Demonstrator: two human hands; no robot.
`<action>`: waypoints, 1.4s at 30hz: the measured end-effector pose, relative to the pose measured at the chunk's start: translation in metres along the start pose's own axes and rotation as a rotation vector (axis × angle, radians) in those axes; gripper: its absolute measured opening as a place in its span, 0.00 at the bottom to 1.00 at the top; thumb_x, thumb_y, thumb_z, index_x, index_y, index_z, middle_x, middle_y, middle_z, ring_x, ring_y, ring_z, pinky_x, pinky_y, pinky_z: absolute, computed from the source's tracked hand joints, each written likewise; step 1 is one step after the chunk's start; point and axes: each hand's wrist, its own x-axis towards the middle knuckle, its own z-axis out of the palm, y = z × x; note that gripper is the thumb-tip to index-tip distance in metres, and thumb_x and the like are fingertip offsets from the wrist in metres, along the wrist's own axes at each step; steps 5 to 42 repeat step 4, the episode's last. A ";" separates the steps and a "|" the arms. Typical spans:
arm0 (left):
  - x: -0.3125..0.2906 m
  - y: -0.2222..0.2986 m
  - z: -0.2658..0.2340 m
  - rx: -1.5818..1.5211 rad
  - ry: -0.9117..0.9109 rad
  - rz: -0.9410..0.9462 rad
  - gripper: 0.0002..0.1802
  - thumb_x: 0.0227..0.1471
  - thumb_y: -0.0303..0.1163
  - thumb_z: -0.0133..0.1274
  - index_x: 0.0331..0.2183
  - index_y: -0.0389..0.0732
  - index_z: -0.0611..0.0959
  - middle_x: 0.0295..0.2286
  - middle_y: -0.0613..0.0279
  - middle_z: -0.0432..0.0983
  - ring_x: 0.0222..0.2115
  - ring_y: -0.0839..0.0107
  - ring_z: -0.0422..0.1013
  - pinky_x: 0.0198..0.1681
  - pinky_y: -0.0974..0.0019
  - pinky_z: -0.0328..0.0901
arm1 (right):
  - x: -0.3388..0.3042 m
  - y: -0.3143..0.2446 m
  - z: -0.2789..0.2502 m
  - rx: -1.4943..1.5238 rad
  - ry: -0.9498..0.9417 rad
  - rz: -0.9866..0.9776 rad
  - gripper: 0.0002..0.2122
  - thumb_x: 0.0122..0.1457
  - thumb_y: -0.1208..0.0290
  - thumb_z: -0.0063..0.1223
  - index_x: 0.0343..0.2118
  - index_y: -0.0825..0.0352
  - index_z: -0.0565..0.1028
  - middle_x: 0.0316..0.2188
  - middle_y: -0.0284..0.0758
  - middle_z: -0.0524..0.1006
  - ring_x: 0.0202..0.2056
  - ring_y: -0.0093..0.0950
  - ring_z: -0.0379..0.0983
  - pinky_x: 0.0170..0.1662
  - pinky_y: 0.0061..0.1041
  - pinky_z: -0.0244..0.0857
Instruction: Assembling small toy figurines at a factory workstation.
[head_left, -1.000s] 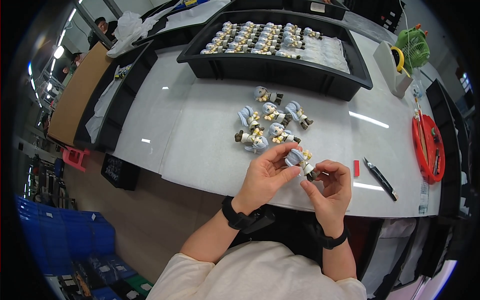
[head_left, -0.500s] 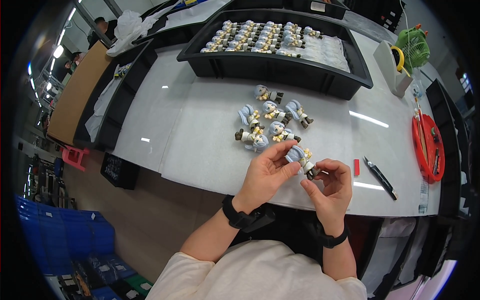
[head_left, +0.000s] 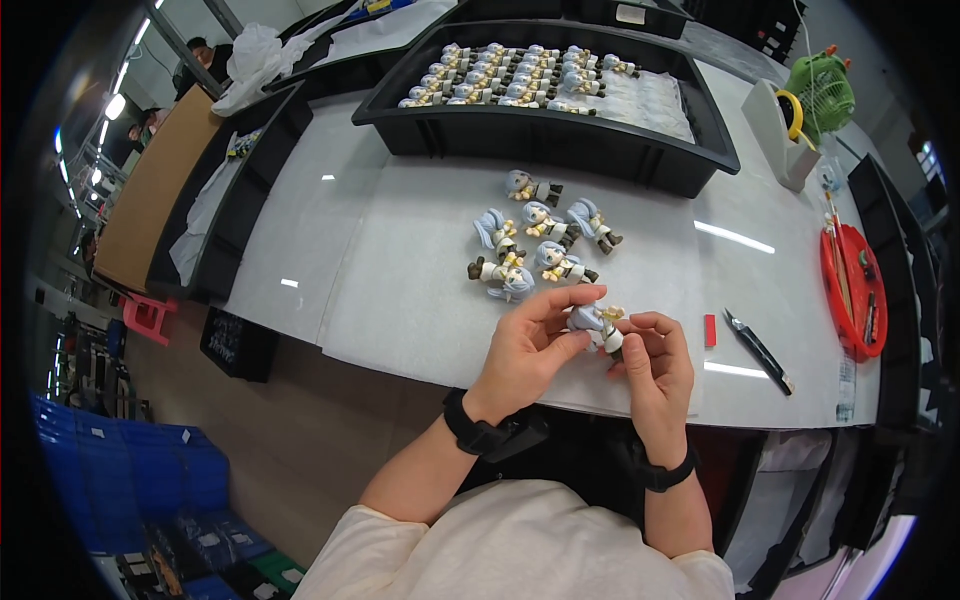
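Near the front of the table, both my hands hold one small toy figure (head_left: 611,336) with pale blue hair, a white outfit and yellow details. My left hand (head_left: 530,345) pinches it by the hair side, thumb and fingers closed on the head. At its lower end the fingers of my right hand (head_left: 658,372) close around the legs, which are mostly hidden. Just beyond my left hand, several similar figures (head_left: 549,225) with dark boots lie on a white sheet (head_left: 400,270), turned various ways.
A black tray (head_left: 560,135) at the back holds rows of similar figures. To the right lie a small red block (head_left: 710,331), a black-handled craft knife (head_left: 762,355) and a red basket (head_left: 868,345) with tools. A green fan (head_left: 822,92) stands behind; another black tray (head_left: 240,200) sits left.
The held figure has turned slightly in my fingers. My right hand has closed in further around its legs, hiding the boots. The lying figures keep their places.
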 end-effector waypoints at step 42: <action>-0.001 -0.006 -0.003 0.062 -0.099 0.091 0.23 0.43 0.11 0.44 0.44 0.39 0.71 0.48 0.51 0.62 0.48 0.66 0.60 0.47 0.65 0.61 | -0.003 0.002 -0.006 -0.023 0.001 -0.031 0.09 0.55 0.78 0.45 0.39 0.70 0.64 0.33 0.35 0.71 0.33 0.19 0.68 0.33 0.16 0.63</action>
